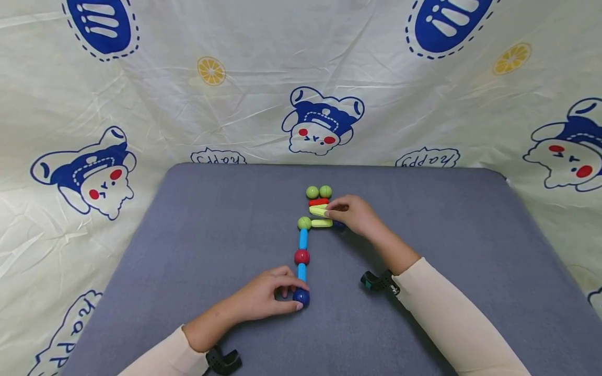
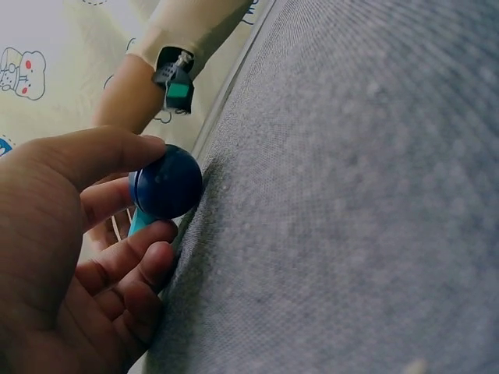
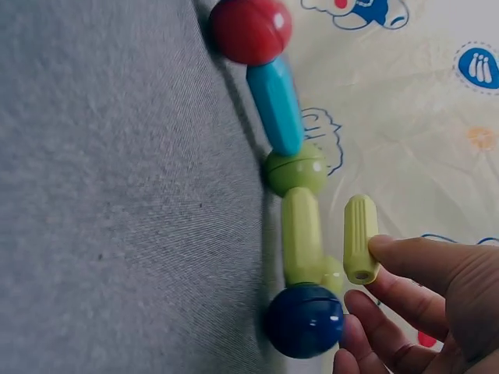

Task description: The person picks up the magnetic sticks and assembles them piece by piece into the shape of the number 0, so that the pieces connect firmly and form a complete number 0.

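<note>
The right hand (image 1: pixel 356 214) pinches a loose yellow-green rod (image 3: pixel 359 238) between thumb and fingertips, its other fingers bent beneath and the rod raised off the table (image 1: pixel 188 224). The left hand (image 1: pixel 261 295) grips a dark blue ball (image 1: pixel 301 297) narrowly, index finger on the far side, thumb on the near side, other fingers curled. From that ball a chain runs toward the table's far edge: blue rod (image 1: pixel 302 272), red ball (image 1: pixel 302 257), second blue rod (image 1: pixel 303 239), green ball (image 1: pixel 304 223). There it bends toward the right edge, with a yellow rod (image 1: pixel 322 223) ending at another dark blue ball (image 3: pixel 304 321) below the right hand. Nearer the far edge lie a red rod (image 1: pixel 319 202) and two green balls (image 1: pixel 319 192) side by side. Both forearms slant inward from the table's near side, sleeves ending above the wrists.
</note>
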Tool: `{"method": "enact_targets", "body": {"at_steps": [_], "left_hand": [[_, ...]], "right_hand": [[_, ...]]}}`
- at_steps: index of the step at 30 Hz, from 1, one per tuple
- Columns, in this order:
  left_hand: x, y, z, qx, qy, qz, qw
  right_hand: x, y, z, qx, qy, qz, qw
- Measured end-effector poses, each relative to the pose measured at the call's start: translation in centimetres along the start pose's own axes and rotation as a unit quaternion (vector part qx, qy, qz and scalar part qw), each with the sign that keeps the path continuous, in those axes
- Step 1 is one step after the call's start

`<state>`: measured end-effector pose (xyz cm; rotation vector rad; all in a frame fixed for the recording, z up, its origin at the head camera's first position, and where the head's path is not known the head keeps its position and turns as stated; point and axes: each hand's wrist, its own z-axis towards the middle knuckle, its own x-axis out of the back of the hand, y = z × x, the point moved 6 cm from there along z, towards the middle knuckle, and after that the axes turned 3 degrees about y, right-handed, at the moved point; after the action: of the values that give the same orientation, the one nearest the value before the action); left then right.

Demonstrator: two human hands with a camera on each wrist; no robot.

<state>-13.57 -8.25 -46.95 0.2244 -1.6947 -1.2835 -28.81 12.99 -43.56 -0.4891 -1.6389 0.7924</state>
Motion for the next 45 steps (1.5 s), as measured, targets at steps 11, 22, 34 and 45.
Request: {"method": "enact_targets", "body": {"at_steps": [11, 22, 34, 45], "left_hand": [[0.3, -0.3, 0.2, 0.011, 0.012, 0.007, 0.9998], [0.3, -0.2, 0.3, 0.001, 0.021, 0.009, 0.9997], [0.3, -0.1, 0.3, -0.005, 0.026, 0.011, 0.9996], [0.3, -0.1, 0.3, -0.004, 0.029, 0.008, 0.9996]], "right_hand": [[0.4, 0.1, -4.5, 0.002, -0.018, 0.003, 1.000], [-1.7, 0.7, -8.6, 0.016, -0.075, 0.014, 0.997], [-3.3, 0.5, -11.9, 0.033, -0.110, 0.037, 0.993], [-4.5, 0.2, -13.1, 0.044, -0.131, 0.045, 0.989]]}}
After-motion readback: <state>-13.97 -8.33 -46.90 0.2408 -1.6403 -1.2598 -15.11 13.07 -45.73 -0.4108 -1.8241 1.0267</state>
